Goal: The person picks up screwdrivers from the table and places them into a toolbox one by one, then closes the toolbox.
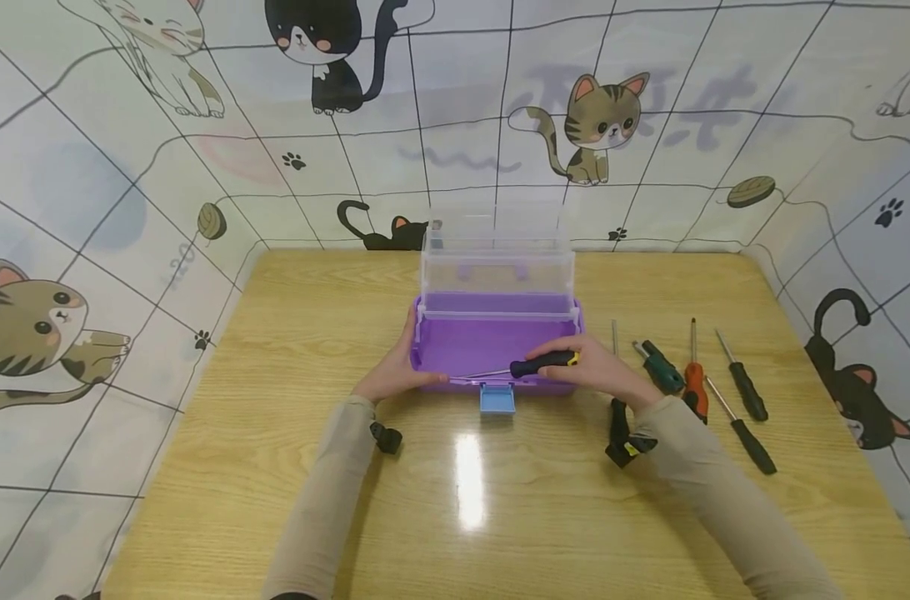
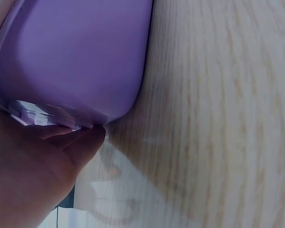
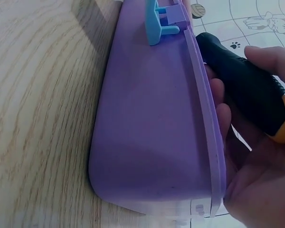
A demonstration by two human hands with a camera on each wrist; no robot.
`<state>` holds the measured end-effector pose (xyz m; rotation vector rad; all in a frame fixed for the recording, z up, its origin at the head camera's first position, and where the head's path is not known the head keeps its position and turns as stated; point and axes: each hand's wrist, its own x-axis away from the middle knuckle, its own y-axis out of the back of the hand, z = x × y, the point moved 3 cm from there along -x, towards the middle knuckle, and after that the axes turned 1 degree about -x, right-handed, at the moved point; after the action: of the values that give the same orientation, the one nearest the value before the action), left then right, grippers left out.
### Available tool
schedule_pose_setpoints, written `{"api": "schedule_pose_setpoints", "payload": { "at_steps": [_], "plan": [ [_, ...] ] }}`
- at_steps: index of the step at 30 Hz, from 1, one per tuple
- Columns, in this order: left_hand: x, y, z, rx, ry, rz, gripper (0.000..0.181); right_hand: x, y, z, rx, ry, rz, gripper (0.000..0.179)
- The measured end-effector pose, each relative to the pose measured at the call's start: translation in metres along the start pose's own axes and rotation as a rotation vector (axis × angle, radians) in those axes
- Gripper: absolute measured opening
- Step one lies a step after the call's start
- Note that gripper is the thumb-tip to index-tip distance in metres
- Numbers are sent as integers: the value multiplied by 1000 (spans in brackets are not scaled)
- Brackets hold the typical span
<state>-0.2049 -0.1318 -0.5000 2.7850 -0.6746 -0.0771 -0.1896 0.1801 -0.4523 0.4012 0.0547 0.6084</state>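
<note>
A purple toolbox (image 1: 470, 342) stands on the table, its clear lid (image 1: 497, 275) raised at the back and its blue latch (image 1: 497, 399) hanging down in front. My left hand (image 1: 397, 367) grips the box's left end, thumb along the front rim; in the left wrist view its fingers wrap the purple wall. Over the front right rim, my right hand (image 1: 586, 362) holds a screwdriver by its black handle (image 3: 247, 85) with a yellow end. The shaft of that screwdriver points left along the front rim, its tip near my left thumb.
Right of the box lie several screwdrivers: a green-handled one (image 1: 661, 367), a red-handled one (image 1: 695, 392), and black-handled ones (image 1: 747, 392), (image 1: 753, 446). Another black handle (image 1: 618, 425) lies beneath my right wrist. Cat-patterned walls (image 1: 470, 125) border the wooden table (image 1: 312, 308).
</note>
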Motion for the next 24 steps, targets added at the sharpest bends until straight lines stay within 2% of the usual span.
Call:
{"api": "schedule_pose_setpoints", "payload": {
  "at_steps": [7,10,14,15,21,24],
  "plan": [
    [-1,0,4,2,11,7,133,-4,-2,2,33,-10,57,29],
    [3,0,-10,21,24,26,131,-5,-3,8,66,7,100,30],
    [8,0,-29,36,40,40,129,-9,-2,2,89,18,152,30],
    [8,1,-29,34,42,39,129,-10,-1,-3,94,18,158,30],
    [8,1,-29,34,33,29,129,-15,-1,-2,179,50,170,29],
    [9,0,-29,38,27,27,129,-16,-1,-1,187,43,186,29]
  ]
}}
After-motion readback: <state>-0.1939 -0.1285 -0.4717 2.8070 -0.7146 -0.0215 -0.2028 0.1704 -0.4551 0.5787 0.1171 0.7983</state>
